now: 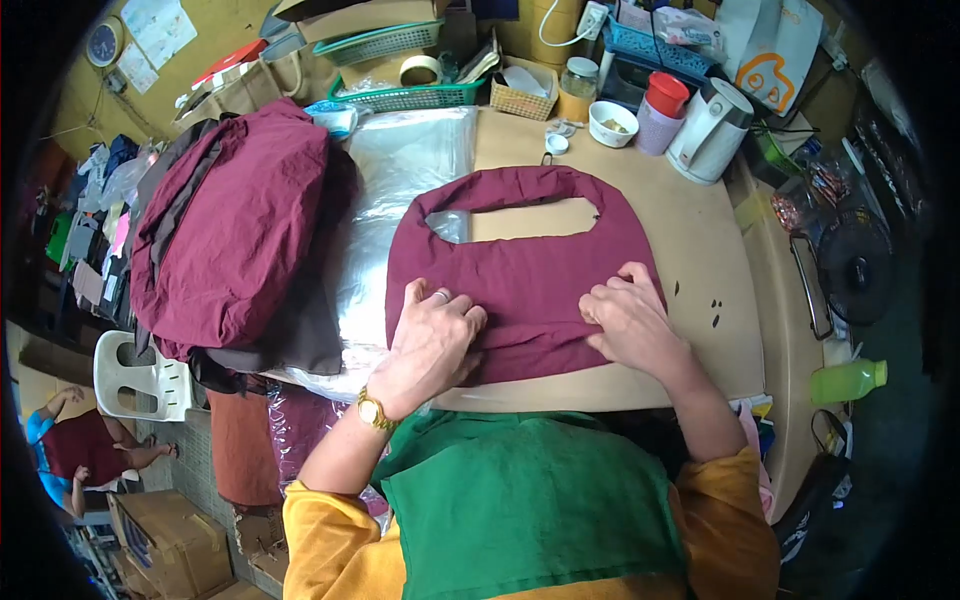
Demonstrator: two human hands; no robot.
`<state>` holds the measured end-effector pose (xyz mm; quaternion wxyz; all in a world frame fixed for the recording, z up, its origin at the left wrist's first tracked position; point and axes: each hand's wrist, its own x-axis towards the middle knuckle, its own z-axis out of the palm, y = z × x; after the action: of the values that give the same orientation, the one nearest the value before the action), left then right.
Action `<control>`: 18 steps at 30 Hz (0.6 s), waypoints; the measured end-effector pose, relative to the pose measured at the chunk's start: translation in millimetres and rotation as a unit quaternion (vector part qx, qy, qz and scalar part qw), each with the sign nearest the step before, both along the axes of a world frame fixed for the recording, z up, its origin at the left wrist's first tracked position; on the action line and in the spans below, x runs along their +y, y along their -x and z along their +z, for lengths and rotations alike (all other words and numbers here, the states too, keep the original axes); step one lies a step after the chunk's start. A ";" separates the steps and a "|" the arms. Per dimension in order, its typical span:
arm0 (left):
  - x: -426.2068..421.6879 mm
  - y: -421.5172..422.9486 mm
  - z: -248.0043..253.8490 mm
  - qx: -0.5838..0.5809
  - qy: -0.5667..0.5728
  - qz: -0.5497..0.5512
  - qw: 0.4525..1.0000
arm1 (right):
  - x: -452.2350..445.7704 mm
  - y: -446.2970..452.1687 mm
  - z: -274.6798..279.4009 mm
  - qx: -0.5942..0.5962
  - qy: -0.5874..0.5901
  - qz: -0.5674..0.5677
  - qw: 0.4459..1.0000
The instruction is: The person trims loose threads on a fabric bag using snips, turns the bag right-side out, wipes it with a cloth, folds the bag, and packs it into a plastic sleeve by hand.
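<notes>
A maroon fabric bag [520, 265] lies on the brown tabletop [700, 240], its handle loop pointing away from me. My left hand [430, 335], with a ring and a gold watch, has its fingers curled on the bag's lower left part. At the lower right part, my right hand [630, 318] pinches the cloth near the edge. The fabric is creased between both hands. Left of the bag are flat clear plastic sheets [385, 230], partly under it.
A pile of maroon and dark bags [235, 230] is at the left. Along the back stand green baskets [410, 95], a jar [578, 90], a white bowl [612, 124] and a kettle [710, 130]. Another person [85, 445] sits far left; a green bottle [848, 381] lies right.
</notes>
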<state>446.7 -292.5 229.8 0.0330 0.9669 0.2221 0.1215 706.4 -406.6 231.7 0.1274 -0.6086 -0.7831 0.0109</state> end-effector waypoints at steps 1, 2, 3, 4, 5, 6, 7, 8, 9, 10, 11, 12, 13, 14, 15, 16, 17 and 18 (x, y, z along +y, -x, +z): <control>2.2 -1.6 -5.2 0.064 -0.016 -0.004 0.998 | 1.4 -4.7 -3.6 -0.023 -0.003 0.012 1.000; 3.9 0.2 -8.0 0.062 -0.017 -0.007 0.998 | -2.0 -10.4 -5.8 -0.025 -0.004 0.008 1.000; 4.4 7.0 -11.3 0.066 -0.017 0.012 0.998 | -8.4 -17.2 -8.2 -0.049 0.003 0.007 0.999; 4.7 14.8 -15.9 0.071 -0.017 0.031 0.997 | -14.9 -23.1 -11.7 -0.072 0.010 0.006 0.997; 5.8 22.0 -23.3 0.036 -0.022 0.033 0.999 | -20.0 -28.4 -17.1 -0.073 0.011 0.004 0.997; 5.2 26.3 -34.1 0.036 -0.020 0.031 0.999 | -25.7 -32.9 -24.8 -0.067 0.009 0.000 0.998; 4.5 29.6 -47.1 0.027 -0.005 0.051 0.998 | -30.4 -35.5 -33.6 -0.061 0.007 -0.004 0.998; 3.8 32.4 -59.7 0.017 0.010 0.071 0.997 | -33.1 -37.0 -45.6 -0.061 0.009 -0.005 0.998; 2.7 34.4 -71.3 0.000 0.018 0.069 0.997 | -35.0 -38.6 -59.6 -0.062 -0.008 0.001 0.998; 1.8 36.9 -82.5 -0.001 0.019 0.068 0.998 | -38.0 -39.8 -69.4 -0.063 -0.025 0.006 0.998; 1.3 39.8 -92.9 0.002 0.018 0.072 0.997 | -42.8 -40.0 -73.6 -0.022 -0.013 -0.013 1.000; 2.1 41.7 -98.3 0.004 0.016 0.077 0.997 | -43.7 -40.4 -73.9 -0.024 -0.015 -0.014 1.000; 2.5 45.0 -101.8 0.012 0.056 0.086 0.995 | -44.6 -41.1 -73.3 -0.039 0.018 -0.028 0.999; 2.6 46.6 -104.3 0.010 0.056 0.085 0.995 | -45.9 -41.9 -72.4 -0.053 0.051 -0.042 0.996; 2.6 45.4 -92.2 0.041 0.101 0.095 0.989 | -47.8 -43.4 -58.9 -0.055 0.048 -0.043 0.996; 3.3 45.0 -75.4 0.071 0.143 0.106 0.981 | -50.2 -44.8 -33.2 0.008 0.167 -0.036 0.985; 2.9 49.3 -45.6 0.095 0.208 0.071 0.971 | -49.8 -46.2 -13.6 0.072 0.280 -0.028 0.957; -8.0 42.6 -17.0 0.060 0.149 0.082 0.984 | -44.3 -41.6 -3.4 0.068 0.275 -0.028 0.959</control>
<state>404.1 -300.6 212.8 0.1536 0.9351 0.3178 0.0310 748.0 -450.9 228.3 0.0087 -0.6399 -0.7218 0.2635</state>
